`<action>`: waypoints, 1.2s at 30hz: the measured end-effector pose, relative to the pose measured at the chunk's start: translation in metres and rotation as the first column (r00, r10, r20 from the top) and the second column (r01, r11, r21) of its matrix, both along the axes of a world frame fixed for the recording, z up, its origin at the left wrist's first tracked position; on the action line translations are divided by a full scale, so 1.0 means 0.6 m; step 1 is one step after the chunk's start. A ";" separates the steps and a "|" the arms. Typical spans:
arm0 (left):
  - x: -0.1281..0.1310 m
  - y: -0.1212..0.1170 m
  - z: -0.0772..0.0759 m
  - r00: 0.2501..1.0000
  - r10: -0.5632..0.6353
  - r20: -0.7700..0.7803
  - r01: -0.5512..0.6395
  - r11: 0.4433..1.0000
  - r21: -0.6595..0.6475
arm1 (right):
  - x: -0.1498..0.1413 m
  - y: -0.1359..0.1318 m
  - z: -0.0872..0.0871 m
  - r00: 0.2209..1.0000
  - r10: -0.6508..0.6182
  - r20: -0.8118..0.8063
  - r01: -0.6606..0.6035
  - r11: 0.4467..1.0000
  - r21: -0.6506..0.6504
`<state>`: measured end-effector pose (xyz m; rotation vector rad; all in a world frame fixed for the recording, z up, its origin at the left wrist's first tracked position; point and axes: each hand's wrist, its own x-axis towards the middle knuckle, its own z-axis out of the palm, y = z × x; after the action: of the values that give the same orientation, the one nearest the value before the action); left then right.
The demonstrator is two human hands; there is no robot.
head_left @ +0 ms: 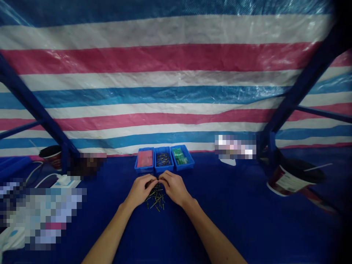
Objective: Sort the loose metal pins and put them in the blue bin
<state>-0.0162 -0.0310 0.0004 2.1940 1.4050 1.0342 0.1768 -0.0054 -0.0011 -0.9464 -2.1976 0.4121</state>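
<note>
My left hand (141, 190) and my right hand (173, 187) meet fingertip to fingertip over a small heap of thin dark pins (156, 198) on the blue table (225, 205). Both hands are pinched, with fingers curled together; what they pinch is too small to make out. Just beyond the hands stand three small blue trays side by side: the left tray (144, 160) holds pink pieces, the middle tray (164, 160) holds dark pins, the right tray (182, 157) holds green pieces.
A striped red, white and blue tarp (170, 80) hangs behind the table. Blue frame bars (302, 88) slant down at both sides. A red and white bucket (291, 179) lies at the right, a dark cup (51, 155) at the left.
</note>
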 end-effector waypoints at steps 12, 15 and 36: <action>0.001 0.000 0.002 1.000 0.012 0.019 -0.012 1.000 -0.006 | 0.003 0.003 -0.002 0.997 0.026 -0.071 -0.029 0.999 -0.040; 0.000 0.000 0.002 1.000 0.010 0.005 -0.010 1.000 0.004 | 0.002 0.002 0.000 0.998 0.021 -0.060 -0.023 0.999 -0.037; -0.006 0.002 -0.004 1.000 -0.007 0.003 0.007 1.000 -0.014 | -0.001 0.003 -0.006 0.997 0.041 -0.059 -0.043 0.999 -0.019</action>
<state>-0.0197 -0.0296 -0.0019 2.1857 1.3976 1.0218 0.1761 -0.0036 -0.0049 -0.8889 -2.1669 0.4764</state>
